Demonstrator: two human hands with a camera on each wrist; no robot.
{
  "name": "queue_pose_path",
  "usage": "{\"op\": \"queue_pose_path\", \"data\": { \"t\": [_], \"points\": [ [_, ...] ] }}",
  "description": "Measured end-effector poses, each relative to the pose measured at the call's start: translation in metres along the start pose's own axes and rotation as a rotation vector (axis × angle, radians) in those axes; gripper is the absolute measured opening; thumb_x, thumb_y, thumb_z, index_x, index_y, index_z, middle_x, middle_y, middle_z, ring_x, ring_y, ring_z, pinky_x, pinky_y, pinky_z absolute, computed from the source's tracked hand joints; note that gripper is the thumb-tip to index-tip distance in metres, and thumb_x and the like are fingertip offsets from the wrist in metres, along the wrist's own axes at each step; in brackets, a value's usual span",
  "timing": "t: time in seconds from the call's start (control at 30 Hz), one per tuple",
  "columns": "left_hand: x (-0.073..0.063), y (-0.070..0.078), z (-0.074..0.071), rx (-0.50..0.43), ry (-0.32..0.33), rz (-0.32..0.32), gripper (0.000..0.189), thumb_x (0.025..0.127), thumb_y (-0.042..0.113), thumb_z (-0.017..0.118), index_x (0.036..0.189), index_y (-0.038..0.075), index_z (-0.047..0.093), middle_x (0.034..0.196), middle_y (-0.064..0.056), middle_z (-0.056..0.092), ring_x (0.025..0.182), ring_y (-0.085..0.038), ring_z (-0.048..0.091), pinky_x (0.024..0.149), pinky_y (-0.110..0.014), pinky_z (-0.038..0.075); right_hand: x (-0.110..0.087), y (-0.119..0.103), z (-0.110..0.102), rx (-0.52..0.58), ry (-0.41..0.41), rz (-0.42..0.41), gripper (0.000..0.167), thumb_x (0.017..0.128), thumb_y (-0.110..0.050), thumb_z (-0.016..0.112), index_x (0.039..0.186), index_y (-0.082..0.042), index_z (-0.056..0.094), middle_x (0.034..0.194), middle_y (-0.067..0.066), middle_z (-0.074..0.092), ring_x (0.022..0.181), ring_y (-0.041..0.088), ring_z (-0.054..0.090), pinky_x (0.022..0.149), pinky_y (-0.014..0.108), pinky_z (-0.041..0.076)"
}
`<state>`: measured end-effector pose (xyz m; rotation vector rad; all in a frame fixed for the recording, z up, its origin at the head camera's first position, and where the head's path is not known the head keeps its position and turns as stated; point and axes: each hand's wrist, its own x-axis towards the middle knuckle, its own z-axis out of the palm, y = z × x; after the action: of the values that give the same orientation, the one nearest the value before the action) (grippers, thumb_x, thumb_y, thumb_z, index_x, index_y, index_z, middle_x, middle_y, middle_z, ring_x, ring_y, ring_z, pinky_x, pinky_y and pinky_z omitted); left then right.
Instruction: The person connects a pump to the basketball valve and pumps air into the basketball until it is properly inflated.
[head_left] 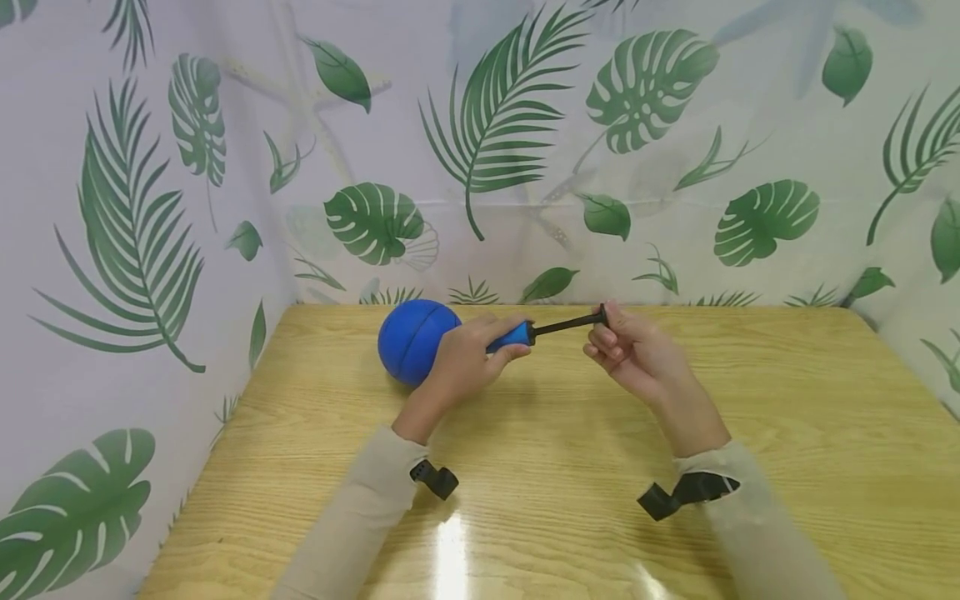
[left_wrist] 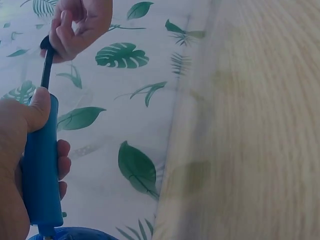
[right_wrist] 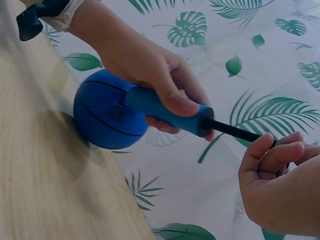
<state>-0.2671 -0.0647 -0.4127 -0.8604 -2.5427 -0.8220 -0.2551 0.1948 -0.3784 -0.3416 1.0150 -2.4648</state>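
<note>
A blue ball (head_left: 408,346) with dark seam lines sits toward the back left of the table. Against it stands the near end of a blue hand pump (left_wrist: 42,165), whose nozzle meets the ball in the left wrist view. My left hand (head_left: 468,354) grips the pump's barrel, thumb along one side and fingers around the other. From the barrel a black rod (right_wrist: 235,132) is drawn out to the right. My right hand (head_left: 633,350) holds the black handle (head_left: 602,315) at the rod's end with curled fingers.
The wooden table (head_left: 555,500) spreads out below both forearms. A white cloth (head_left: 525,250) printed with green leaves hangs along the table's back and left sides. Black straps with small mounts (head_left: 438,481) sit on both wrists.
</note>
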Motion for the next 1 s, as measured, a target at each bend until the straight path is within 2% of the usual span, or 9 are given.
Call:
{"op": "queue_pose_path", "data": {
  "t": [0.23,0.33,0.47,0.63,0.73,0.9,1.0],
  "points": [
    [0.001,0.007,0.009,-0.027,-0.017,0.012,0.046,0.098,0.035,0.068,0.141,0.017,0.064,0.099,-0.006,0.071,0.075,-0.015,0.059,0.064,-0.026,0.046,0.007,0.024,0.006,-0.103,0.033,0.063,0.027,0.111,-0.020,0.041,0.099,-0.009,0.061,0.065,-0.002,0.055,0.061,0.015,0.023,0.072,0.023,0.052],
    [0.000,0.009,0.011,-0.039,-0.041,0.008,0.047,0.098,0.035,0.068,0.141,0.017,0.063,0.099,-0.005,0.070,0.074,-0.014,0.056,0.063,-0.024,0.043,0.008,0.032,0.007,-0.142,0.048,0.091,0.027,0.111,-0.021,0.041,0.098,-0.010,0.061,0.065,-0.003,0.055,0.057,0.013,0.031,0.072,0.022,0.053],
    [-0.001,0.011,0.011,-0.052,-0.066,-0.004,0.048,0.099,0.037,0.066,0.143,0.018,0.061,0.103,-0.005,0.071,0.077,-0.014,0.057,0.067,-0.025,0.046,0.009,0.037,0.009,-0.177,0.083,0.112,0.025,0.111,-0.022,0.042,0.098,-0.010,0.060,0.065,-0.003,0.054,0.055,0.009,0.043,0.072,0.021,0.053],
    [0.000,0.008,0.008,-0.076,-0.089,-0.022,0.048,0.099,0.038,0.065,0.145,0.022,0.060,0.113,-0.003,0.073,0.086,-0.014,0.063,0.076,-0.030,0.053,0.008,0.034,0.011,-0.222,0.115,0.128,0.021,0.110,-0.023,0.045,0.101,-0.010,0.058,0.065,-0.004,0.053,0.055,0.008,0.043,0.073,0.021,0.054],
    [0.000,0.007,0.004,-0.077,-0.084,-0.022,0.048,0.100,0.037,0.065,0.144,0.021,0.060,0.117,-0.004,0.073,0.092,-0.016,0.068,0.081,-0.035,0.057,0.006,0.026,0.011,-0.203,0.106,0.112,0.020,0.111,-0.022,0.044,0.102,-0.010,0.057,0.064,-0.003,0.053,0.054,0.009,0.036,0.073,0.021,0.053],
    [-0.001,0.000,-0.007,-0.051,-0.057,-0.059,0.048,0.100,0.037,0.065,0.144,0.021,0.060,0.127,-0.004,0.072,0.110,-0.020,0.070,0.090,-0.040,0.058,0.000,0.006,0.006,-0.067,0.039,0.036,0.022,0.111,-0.018,0.041,0.103,-0.007,0.058,0.065,0.000,0.054,0.060,0.014,0.023,0.073,0.023,0.052],
    [-0.002,-0.005,-0.011,-0.047,-0.040,-0.074,0.048,0.100,0.038,0.064,0.145,0.021,0.060,0.130,-0.005,0.071,0.114,-0.023,0.069,0.093,-0.042,0.058,-0.002,-0.003,0.003,-0.008,0.006,-0.004,0.022,0.111,-0.017,0.040,0.104,-0.005,0.057,0.065,0.002,0.054,0.061,0.015,0.020,0.072,0.025,0.050]
  ]
}}
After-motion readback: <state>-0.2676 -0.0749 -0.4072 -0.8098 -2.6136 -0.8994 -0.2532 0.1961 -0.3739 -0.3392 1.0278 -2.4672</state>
